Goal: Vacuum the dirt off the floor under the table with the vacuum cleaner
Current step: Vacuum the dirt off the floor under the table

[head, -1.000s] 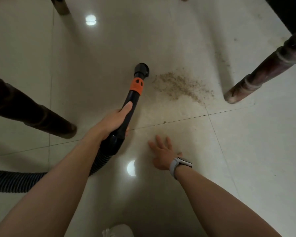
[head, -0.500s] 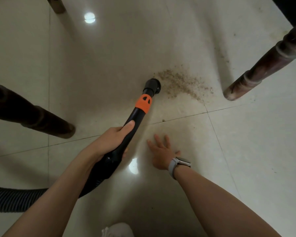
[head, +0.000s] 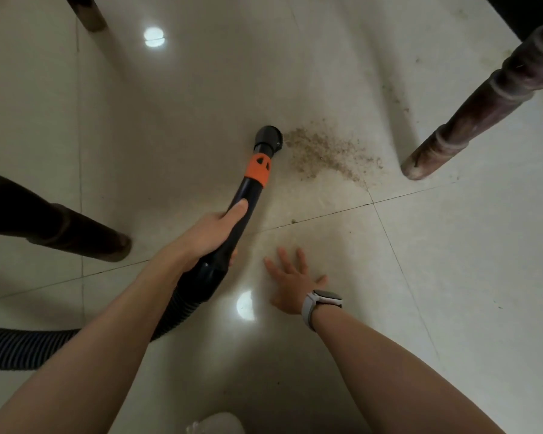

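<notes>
Vacuum wand: black tube with an orange collar, held by the left hand, fingers wrapped round the tube, thumb lying along its top. Nozzle: round, black, down at the floor, its right edge touching the near end of the dirt.

Dirt: brown grainy patch spread toward the right-hand table leg.

Hose: ribbed, dark, running off the left edge.

Right hand: flat on the tile, fingers spread, holding nothing; a pale watch on the wrist.

Other table legs: one at left, one at top left.
</notes>
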### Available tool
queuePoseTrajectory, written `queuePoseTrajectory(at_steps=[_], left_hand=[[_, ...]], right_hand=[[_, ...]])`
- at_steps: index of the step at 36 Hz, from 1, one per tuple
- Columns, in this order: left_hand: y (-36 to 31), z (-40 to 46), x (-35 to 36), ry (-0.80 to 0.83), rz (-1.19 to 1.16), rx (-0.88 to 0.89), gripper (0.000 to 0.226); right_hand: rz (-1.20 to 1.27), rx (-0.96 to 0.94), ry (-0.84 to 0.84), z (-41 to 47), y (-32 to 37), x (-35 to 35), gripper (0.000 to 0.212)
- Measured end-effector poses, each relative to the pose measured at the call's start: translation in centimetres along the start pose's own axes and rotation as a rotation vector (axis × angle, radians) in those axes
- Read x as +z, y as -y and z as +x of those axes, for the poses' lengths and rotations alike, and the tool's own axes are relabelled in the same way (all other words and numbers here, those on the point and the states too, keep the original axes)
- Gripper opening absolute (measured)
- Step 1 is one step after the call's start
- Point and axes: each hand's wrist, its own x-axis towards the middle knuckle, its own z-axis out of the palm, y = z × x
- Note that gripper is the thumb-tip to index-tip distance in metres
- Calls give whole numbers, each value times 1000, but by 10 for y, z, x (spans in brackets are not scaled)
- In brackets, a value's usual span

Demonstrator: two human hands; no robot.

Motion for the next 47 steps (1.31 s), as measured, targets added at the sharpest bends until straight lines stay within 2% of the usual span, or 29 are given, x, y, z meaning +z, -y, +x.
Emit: queuePoseTrajectory(at_steps=[7, 11, 14, 24, 35, 47], left_hand=[[29, -25, -4, 89, 123, -3, 52], [22, -13, -9, 46, 154, 21, 51], [10, 3, -9, 21, 151, 57, 51], [-14, 31, 0, 56, 41, 25, 51], [6, 10, -1, 104, 65, 18, 52], [-38, 42, 3, 119, 9, 4, 55]], right_hand=[[-152, -27, -92, -11, -12, -2, 88], [-52, 105, -170, -16, -38, 2, 109], [-7, 168, -183, -17, -51, 1, 115], [25, 182, -181, -15, -51, -1, 116], [25, 181, -183, -14, -51, 1, 115], [35, 187, -179, -11, -51, 3, 115]])
